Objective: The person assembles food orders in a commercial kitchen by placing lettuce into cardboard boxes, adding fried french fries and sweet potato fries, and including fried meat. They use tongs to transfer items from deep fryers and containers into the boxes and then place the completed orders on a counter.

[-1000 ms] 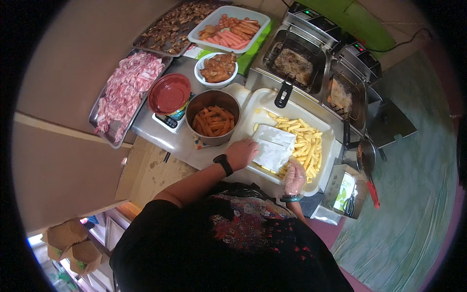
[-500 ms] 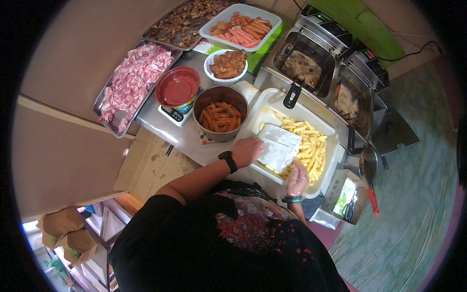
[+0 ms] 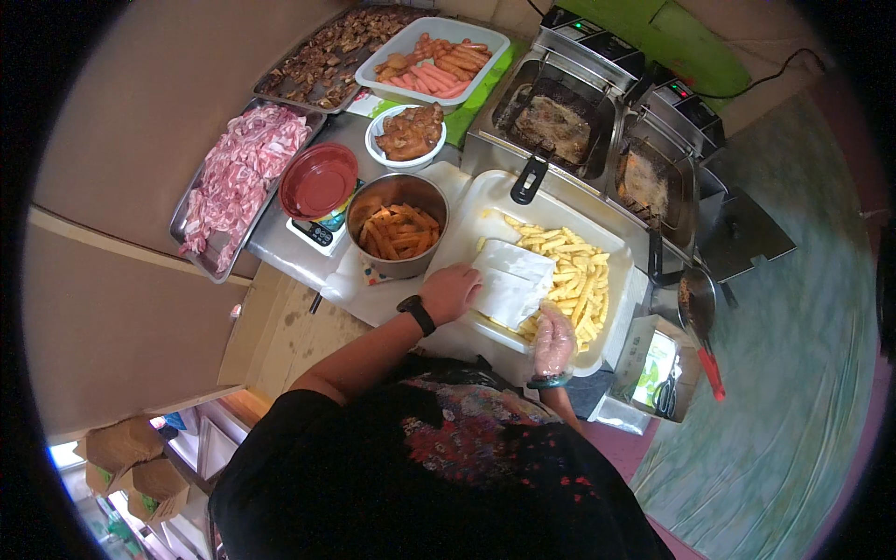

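Note:
A flat white paper bag (image 3: 509,280) lies over crinkle-cut fries (image 3: 583,280) in a large white tray (image 3: 621,322). My left hand (image 3: 452,293), bare and with a dark watch at the wrist, has its fingers closed on the bag's left side. At the bag's lower right corner is my right hand (image 3: 554,343), in a clear plastic glove with a green bangle below it. Its fingers are drawn together among the fries; what they grip, if anything, is hidden. Left of the tray stands a steel pot (image 3: 439,210) holding orange-brown fried sticks.
Two fryers with dark baskets (image 3: 553,131) (image 3: 644,182) stand behind the tray, one black handle (image 3: 529,180) reaching over its rim. Leftward are a red bowl (image 3: 319,182) on a scale, a bowl of browned meat (image 3: 409,133), raw meat (image 3: 245,173) and sausages (image 3: 439,70). A red-handled strainer (image 3: 709,373) lies right.
The whole view has shifted slightly, so things sit farther left in it. Both hands stay in about the same places at the bag and the fries.

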Demonstrator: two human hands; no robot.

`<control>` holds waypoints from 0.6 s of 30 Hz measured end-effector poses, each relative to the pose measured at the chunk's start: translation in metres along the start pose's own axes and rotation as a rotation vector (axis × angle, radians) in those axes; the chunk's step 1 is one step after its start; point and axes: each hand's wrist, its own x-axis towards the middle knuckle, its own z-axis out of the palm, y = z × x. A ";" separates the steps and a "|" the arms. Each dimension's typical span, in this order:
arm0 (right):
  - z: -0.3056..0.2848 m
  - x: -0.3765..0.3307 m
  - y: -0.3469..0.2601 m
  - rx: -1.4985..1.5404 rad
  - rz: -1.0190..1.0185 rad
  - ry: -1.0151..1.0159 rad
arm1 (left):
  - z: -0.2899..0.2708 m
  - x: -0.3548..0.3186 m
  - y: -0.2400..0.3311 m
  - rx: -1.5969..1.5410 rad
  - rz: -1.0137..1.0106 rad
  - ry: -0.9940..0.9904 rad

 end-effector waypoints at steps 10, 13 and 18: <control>-0.003 0.001 0.012 0.072 -0.121 -0.048 | -0.001 0.001 0.008 0.062 -0.009 0.101; -0.003 -0.002 0.011 0.142 -0.038 -0.063 | -0.001 0.001 0.009 0.089 -0.040 0.101; -0.006 0.000 0.005 0.181 0.035 -0.070 | -0.006 0.000 0.011 0.128 -0.048 0.103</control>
